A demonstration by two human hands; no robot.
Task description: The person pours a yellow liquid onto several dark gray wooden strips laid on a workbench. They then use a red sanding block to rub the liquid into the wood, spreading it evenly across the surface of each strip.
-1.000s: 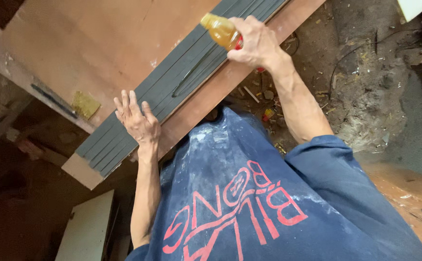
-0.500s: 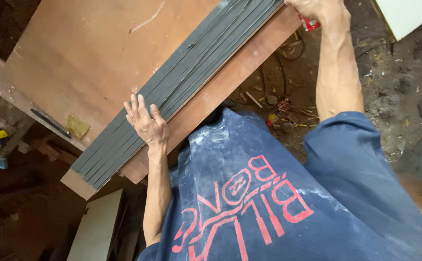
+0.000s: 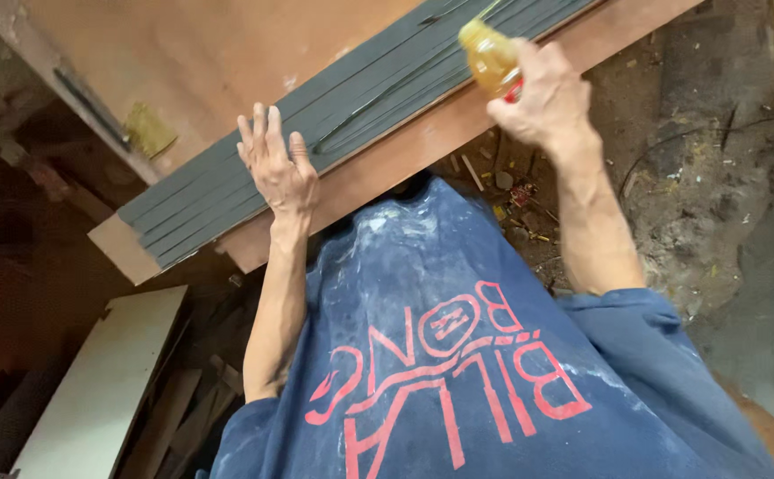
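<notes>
Several long grey strips (image 3: 316, 133), laid side by side along near edge of brown board worktop (image 3: 210, 44). Yellowish rag (image 3: 149, 131) and dark slim tool (image 3: 90, 108) on worktop beyond strips, well apart from both hands. White panel (image 3: 94, 390) leaning below worktop at left; dirt floor (image 3: 706, 177) littered with scraps at right. Left hand (image 3: 276, 168): flat on strips, palm down, fingers (image 3: 258, 133) extended and slightly spread. Right hand (image 3: 542, 93): raised over strips' far stretch, fingers wrapped around amber squeeze bottle (image 3: 487, 55), bottle tilted towards strips.
</notes>
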